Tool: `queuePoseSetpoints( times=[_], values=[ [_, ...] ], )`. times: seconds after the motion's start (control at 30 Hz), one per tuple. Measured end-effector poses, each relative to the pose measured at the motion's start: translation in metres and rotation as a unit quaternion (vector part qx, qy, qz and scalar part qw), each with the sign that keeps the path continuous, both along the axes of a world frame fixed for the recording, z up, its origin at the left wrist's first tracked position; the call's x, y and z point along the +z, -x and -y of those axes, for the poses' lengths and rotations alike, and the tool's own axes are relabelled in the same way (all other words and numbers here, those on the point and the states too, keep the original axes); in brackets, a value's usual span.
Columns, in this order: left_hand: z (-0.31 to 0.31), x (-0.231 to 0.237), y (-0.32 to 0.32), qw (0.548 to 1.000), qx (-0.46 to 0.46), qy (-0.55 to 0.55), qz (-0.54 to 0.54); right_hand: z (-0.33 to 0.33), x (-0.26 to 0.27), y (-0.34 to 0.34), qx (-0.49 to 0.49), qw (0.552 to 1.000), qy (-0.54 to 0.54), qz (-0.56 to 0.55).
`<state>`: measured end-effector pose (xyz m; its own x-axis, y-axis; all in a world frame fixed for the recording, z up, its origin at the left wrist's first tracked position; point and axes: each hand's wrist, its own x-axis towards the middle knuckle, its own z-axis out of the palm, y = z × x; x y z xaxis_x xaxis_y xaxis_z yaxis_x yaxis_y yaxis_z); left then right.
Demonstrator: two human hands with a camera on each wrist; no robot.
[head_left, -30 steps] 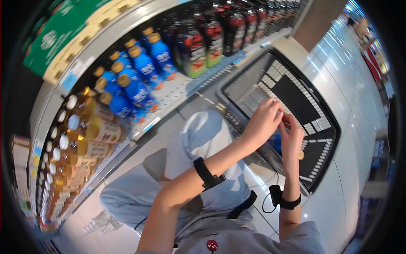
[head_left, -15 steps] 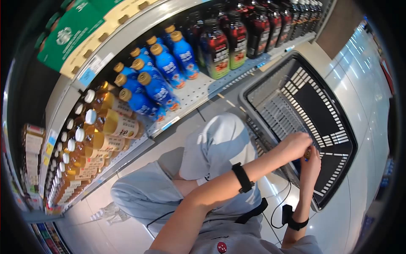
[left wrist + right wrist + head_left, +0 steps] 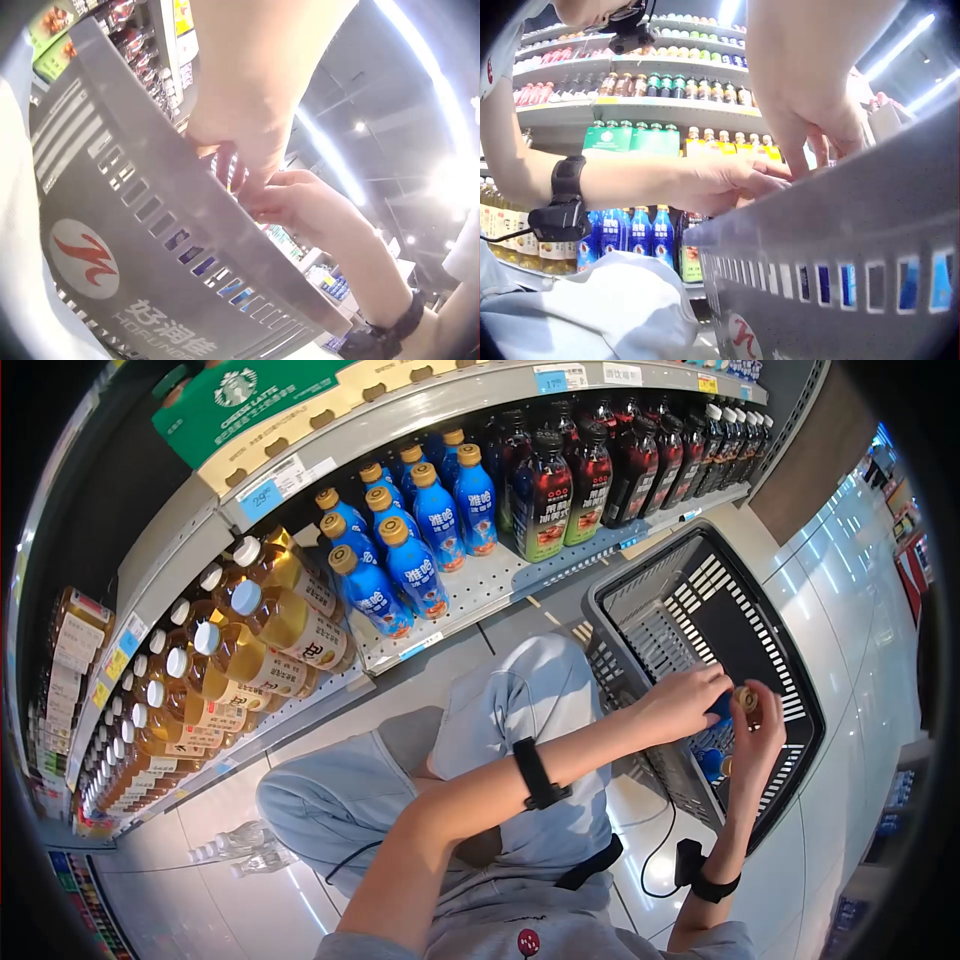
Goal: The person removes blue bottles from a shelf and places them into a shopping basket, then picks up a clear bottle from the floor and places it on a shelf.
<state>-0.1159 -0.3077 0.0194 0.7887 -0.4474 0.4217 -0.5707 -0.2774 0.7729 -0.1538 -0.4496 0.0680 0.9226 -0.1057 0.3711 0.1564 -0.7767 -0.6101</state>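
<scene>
In the head view, my left hand [image 3: 685,705] reaches over the near side of the shopping basket [image 3: 800,660], its fingers curled round a blue bottle [image 3: 720,710] that they partly cover. Close beside it, my right hand [image 3: 760,732] pinches the bottle's gold cap [image 3: 746,700] between thumb and fingers. Another blue bottle [image 3: 711,764] with a gold cap lies in the basket below the hands. In the left wrist view the two hands meet just above the basket's rim [image 3: 187,180]; the rim hides most of the held bottle there.
Shelves on the left hold blue bottles [image 3: 437,515], dark red bottles [image 3: 545,495] and large amber bottles [image 3: 290,635]. Crossed legs [image 3: 520,730] are beside the basket. Clear empty-looking bottles [image 3: 245,845] lie on the tiled floor.
Both hands have moved lower and nearer the basket's near side. The gold cap at the right hand's fingers now shows clearly. The head view has shifted, bringing more of the shelf in.
</scene>
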Motion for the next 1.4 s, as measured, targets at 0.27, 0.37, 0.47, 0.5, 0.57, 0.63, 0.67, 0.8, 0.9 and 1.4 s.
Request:
queuePoseSetpoints(
  times=[0.27,0.37,0.47,0.5,0.57,0.63,0.67,0.8,0.9,1.4],
  values=[
    [-0.057,0.083,0.026,0.931,0.251,0.095,0.247,-0.079,0.106,0.000,0.125,0.978,0.010,0.164],
    [-0.096,0.105,0.021,0.910,0.287,0.138,0.267,-0.112,0.124,-0.016,0.234,0.949,-0.045,0.208],
    [-0.139,0.113,0.017,0.900,0.341,0.136,0.237,-0.152,0.120,-0.041,0.310,0.925,-0.031,0.217],
    [-0.153,0.109,0.015,0.904,0.355,0.125,0.204,-0.167,0.114,-0.049,0.331,0.921,-0.044,0.200],
    [-0.180,0.097,0.010,0.893,0.394,0.111,0.185,-0.194,0.101,-0.067,0.375,0.908,-0.031,0.186],
    [-0.203,0.080,0.005,0.884,0.433,0.095,0.149,-0.220,0.081,-0.083,0.408,0.896,-0.038,0.170],
    [-0.214,0.070,0.001,0.876,0.453,0.081,0.142,-0.232,0.070,-0.091,0.427,0.888,-0.043,0.166],
    [-0.245,0.047,-0.005,0.859,0.500,0.051,0.097,-0.271,0.042,-0.113,0.478,0.868,-0.040,0.128],
    [-0.260,0.037,-0.016,0.841,0.528,-0.003,0.119,-0.290,0.027,-0.133,0.528,0.838,-0.035,0.133],
    [-0.262,0.039,-0.017,0.756,0.552,-0.276,0.219,-0.312,-0.006,-0.162,0.528,0.842,-0.080,0.076]
  ],
)
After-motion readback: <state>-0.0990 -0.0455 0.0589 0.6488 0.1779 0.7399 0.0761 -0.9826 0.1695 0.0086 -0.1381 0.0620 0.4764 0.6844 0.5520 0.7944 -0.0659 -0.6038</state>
